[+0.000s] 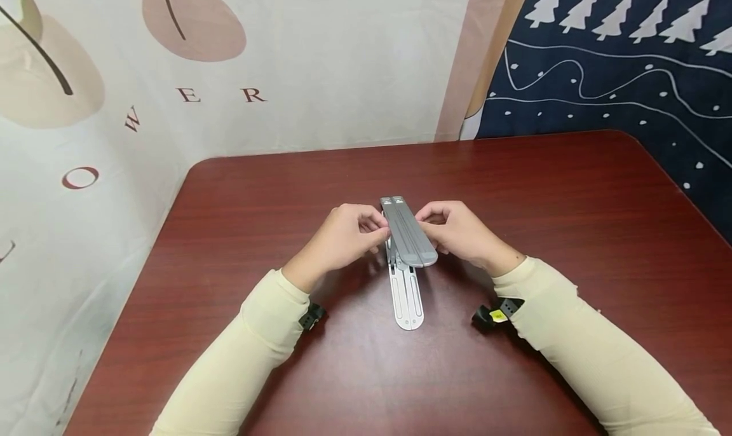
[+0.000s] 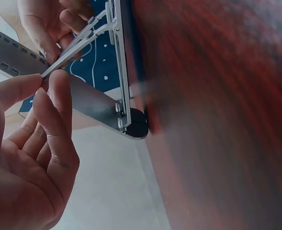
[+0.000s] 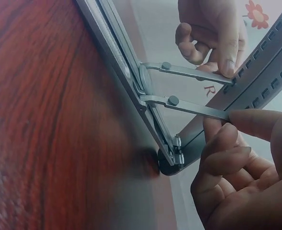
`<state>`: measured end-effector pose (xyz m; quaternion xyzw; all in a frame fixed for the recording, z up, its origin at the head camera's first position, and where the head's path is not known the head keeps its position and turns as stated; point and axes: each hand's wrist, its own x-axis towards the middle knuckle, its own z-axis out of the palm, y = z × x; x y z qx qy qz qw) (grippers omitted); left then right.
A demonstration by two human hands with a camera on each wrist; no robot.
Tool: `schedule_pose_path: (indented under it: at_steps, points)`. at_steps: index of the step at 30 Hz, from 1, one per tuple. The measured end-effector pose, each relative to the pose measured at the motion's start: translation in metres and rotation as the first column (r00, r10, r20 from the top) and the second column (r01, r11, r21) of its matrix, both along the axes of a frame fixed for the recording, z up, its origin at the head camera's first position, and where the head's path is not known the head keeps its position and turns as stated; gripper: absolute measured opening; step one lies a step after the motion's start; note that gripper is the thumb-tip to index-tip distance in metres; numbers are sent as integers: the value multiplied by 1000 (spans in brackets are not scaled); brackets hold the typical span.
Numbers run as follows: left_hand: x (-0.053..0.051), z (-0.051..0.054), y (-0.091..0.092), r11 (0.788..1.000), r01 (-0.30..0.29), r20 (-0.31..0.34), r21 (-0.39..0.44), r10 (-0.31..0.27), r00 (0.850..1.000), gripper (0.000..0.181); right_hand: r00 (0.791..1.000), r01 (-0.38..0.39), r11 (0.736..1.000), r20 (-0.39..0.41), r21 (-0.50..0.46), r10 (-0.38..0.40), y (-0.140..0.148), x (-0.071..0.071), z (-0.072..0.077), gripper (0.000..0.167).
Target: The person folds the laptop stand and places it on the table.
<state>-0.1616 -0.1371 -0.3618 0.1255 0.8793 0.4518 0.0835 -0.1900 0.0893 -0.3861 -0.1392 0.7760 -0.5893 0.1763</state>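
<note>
A silver folding laptop stand [image 1: 410,238] stands on the table, its slotted upper arms raised at a slant above the flat base [image 1: 407,302]. Thin support struts [image 3: 193,107] link the two levels. My left hand [image 1: 347,236] pinches the end of one strut [image 2: 83,42] by the left side of the upper arms. On the other side, my right hand [image 1: 462,234] pinches the end of the second strut. Both strut ends lie against the row of slots [image 3: 260,98] under the upper arms; whether they sit in a slot is hidden by the fingertips.
The stand rests on a reddish-brown table [image 1: 274,188]. Behind it hang a pale printed cloth [image 1: 343,61] and a dark blue cloth with white trees [image 1: 606,74]. A black strap with a small device [image 1: 492,315] is worn on each wrist.
</note>
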Motion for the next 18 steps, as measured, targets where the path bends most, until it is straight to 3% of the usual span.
schedule_pose_path:
  at_steps: [6, 18]
  points:
    - [-1, -1, 0, 999, -16, 75, 36, 13, 997, 6, 1000, 6, 1000, 0, 13, -6, -2, 0, 1, 13]
    - [-3, 1, -3, 998, 26, 117, 54, -32, 993, 7, 1000, 21, 999, 0, 35, -21, -3, 7, 7, 12]
